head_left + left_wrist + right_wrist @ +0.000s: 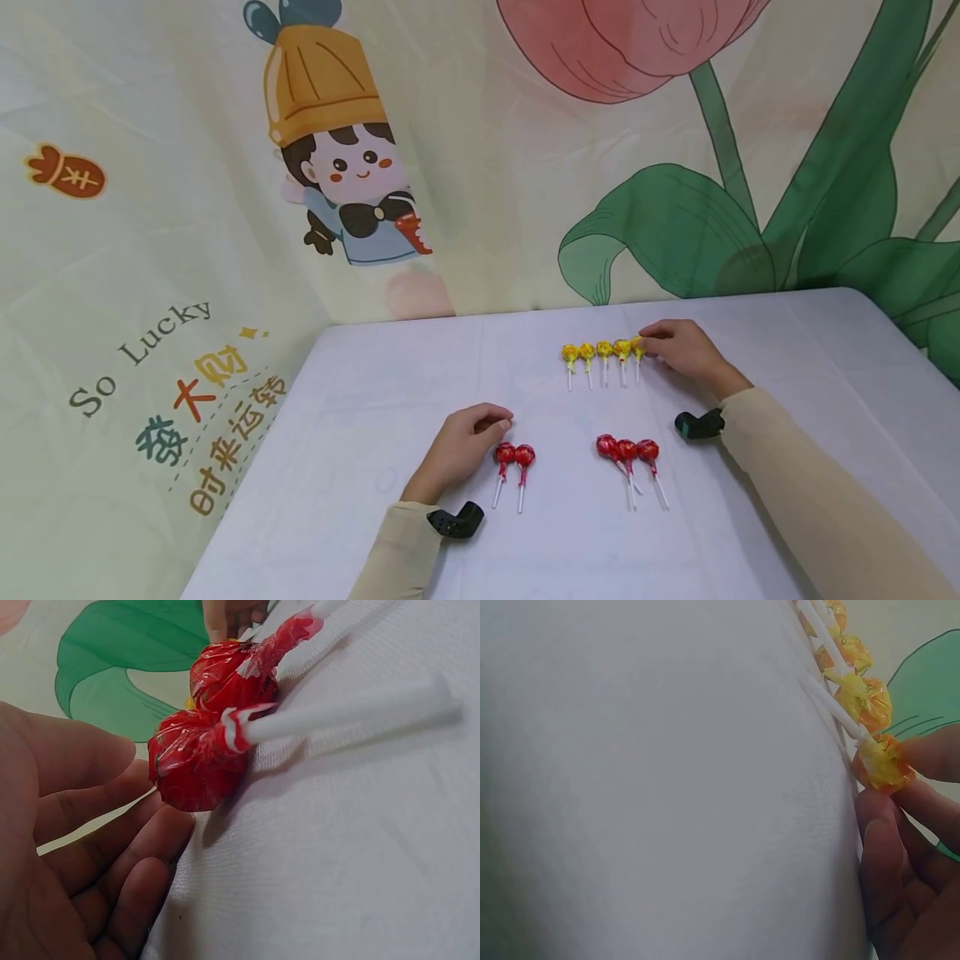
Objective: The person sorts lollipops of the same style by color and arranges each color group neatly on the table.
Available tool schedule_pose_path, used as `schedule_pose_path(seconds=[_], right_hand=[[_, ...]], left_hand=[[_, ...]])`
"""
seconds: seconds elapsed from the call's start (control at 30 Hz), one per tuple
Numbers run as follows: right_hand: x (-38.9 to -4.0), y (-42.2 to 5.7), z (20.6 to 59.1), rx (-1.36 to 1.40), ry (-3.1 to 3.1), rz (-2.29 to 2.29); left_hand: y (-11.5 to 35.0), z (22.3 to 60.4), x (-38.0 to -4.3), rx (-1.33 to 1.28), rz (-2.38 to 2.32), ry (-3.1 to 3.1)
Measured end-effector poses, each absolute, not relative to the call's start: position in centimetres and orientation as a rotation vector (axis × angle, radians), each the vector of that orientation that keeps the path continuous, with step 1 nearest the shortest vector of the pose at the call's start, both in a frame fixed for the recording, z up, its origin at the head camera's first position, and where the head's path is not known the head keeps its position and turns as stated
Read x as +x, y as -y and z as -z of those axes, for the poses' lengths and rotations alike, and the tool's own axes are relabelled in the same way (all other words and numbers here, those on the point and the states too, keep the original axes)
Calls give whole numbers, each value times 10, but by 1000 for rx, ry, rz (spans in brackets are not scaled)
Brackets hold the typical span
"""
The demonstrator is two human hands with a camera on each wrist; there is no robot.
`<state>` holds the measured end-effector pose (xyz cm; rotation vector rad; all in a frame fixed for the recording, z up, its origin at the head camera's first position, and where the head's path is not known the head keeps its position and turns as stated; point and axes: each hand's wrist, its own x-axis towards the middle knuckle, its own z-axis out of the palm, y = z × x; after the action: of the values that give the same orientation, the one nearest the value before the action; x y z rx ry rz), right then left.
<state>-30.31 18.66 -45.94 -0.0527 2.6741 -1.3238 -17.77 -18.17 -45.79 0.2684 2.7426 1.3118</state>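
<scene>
My right hand (686,352) pinches the head of a yellow lollipop (883,765) between thumb and finger. That lollipop is at the right end of a row of several yellow lollipops (604,350), sticks toward me. Nearer and to the left, two red lollipops (514,457) lie side by side on the table. My left hand (467,442) is just behind and left of them, its fingers loosely bent and holding nothing. In the left wrist view its fingertips come close to the wrapped head of the nearer red lollipop (196,769).
A group of three red lollipops (628,451) lies at the right front, two with their sticks overlapping. White cloth covers the table (360,400). A printed backdrop (487,167) hangs behind the far edge. Both wrists wear black devices (699,425).
</scene>
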Motion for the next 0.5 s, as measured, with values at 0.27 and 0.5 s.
schedule_pose_path(seconds=[0.27,0.5], right_hand=[[-301,-187,456,-49,-2683,1313],[-299,-189,454,-52,-2661,1324]], left_hand=[[182,458,-178,269,-1311,-2738],[184,460,-179,246,-1285,-2737]])
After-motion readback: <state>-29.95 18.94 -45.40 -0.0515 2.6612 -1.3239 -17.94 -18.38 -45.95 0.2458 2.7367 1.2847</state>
